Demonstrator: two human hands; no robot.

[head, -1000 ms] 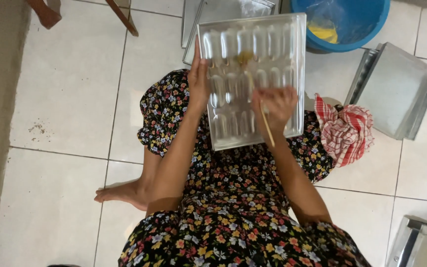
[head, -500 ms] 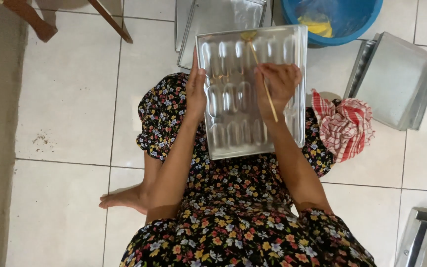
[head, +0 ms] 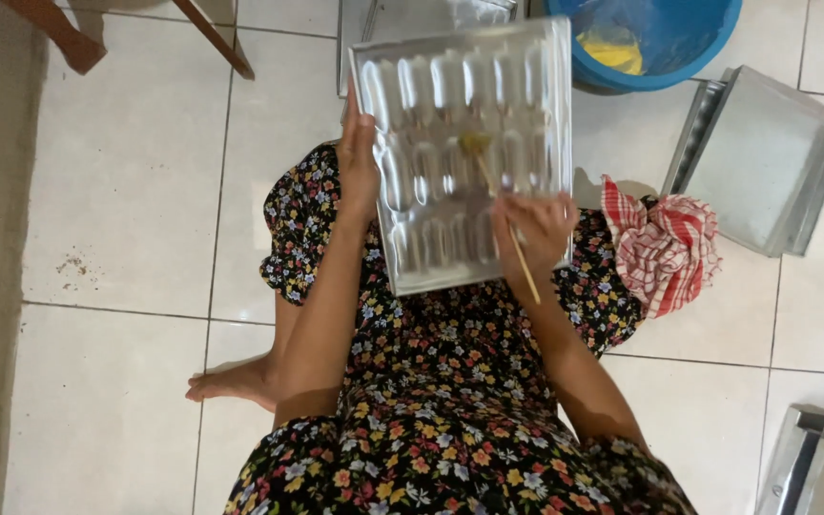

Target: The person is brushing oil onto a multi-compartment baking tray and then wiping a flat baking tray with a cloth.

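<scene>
Seated on a tiled floor [head: 126, 191] in a floral dress [head: 450, 381], we rest a metal mould tray [head: 460, 153] on our lap. Our right hand [head: 536, 234] has its grip clenched on a thin wooden brush [head: 498, 205], whose tip sits just beyond the grip in a middle cavity. Our left hand [head: 360, 162] clasps the tray's left edge. We judge the greasing is midway; next the brush must move to an adjoining cavity. Farther right lies a red checked cloth [head: 665, 243]; beyond, a blue basin [head: 650, 38].
</scene>
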